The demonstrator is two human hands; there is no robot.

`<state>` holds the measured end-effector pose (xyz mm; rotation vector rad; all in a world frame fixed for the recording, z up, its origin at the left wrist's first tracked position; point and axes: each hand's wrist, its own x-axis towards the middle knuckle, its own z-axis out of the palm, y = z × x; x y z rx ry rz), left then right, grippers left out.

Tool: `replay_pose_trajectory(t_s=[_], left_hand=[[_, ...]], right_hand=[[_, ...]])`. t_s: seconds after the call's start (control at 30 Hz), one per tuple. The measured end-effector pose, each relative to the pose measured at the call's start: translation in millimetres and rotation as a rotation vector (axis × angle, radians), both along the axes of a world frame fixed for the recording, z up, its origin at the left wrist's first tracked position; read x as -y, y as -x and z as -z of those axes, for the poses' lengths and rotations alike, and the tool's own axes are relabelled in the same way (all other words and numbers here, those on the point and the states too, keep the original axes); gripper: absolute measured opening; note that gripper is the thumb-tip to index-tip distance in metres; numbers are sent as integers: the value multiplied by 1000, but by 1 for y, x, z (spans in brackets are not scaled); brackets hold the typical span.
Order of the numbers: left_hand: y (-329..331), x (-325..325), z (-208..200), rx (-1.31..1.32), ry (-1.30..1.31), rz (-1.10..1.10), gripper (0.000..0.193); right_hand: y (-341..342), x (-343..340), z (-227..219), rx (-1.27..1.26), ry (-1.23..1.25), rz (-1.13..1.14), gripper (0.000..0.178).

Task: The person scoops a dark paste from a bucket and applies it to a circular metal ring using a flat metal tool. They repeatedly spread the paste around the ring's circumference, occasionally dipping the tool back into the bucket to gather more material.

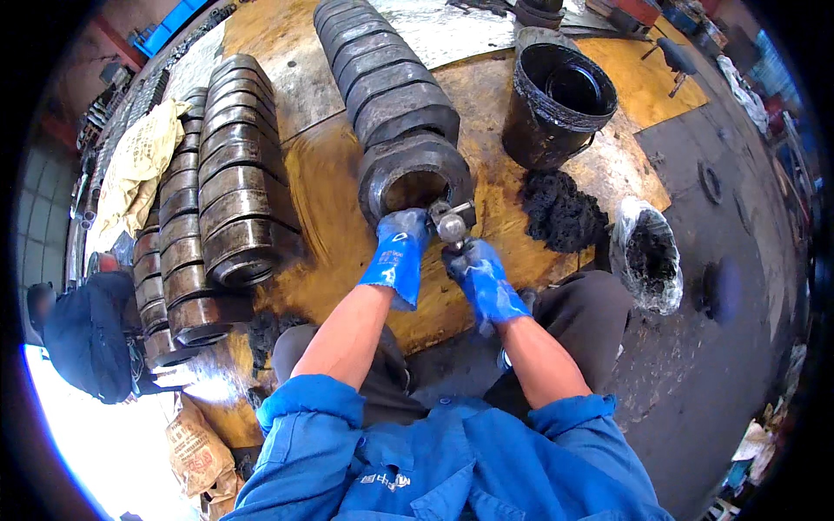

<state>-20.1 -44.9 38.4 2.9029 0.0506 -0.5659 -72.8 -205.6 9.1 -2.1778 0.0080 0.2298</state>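
Note:
A thick, dark steel ring (378, 174) with a wide bore stands on edge in front of me, at the near end of a long row of similar rings (382, 82). My left hand (403, 247), in a blue rubber glove, is closed on the ring's near lower rim; its fingertips are partly hidden. Close by on the right, my right hand (476, 271), in a smeared blue glove, is wrapped round a metal tool (452, 228) with a round, shiny head. The tool's head is beside the ring's lower right edge; its kind is unclear.
More rows of dark rings (239, 165) stand at the left, with a pale cloth (143, 161) over some. A black-coated bucket (530, 130) stands at the right. Nearer are a black fibrous clump (563, 213) and a plastic-wrapped container (622, 260). Another person (91, 334) is at far left.

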Motion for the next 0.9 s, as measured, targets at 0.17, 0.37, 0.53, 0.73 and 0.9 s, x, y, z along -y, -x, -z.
replay_pose_trajectory(t_s=[0.17,0.37,0.53,0.73,0.9], left_hand=[[4,-6,21,114,2,-7,28],[-5,0,16,66,3,-7,26],[0,-6,16,41,-17,-25,28],[-8,-5,24,-10,-18,-19,27],[9,-20,67,157,164,78,25]], right_hand=[[-3,-6,-19,44,-76,17,28],[-5,-4,2,67,-62,95,26],[-5,-2,0,-78,-91,1,24],[4,-6,-57,49,-237,84,26],[4,5,-21,-255,-63,-34,30]])
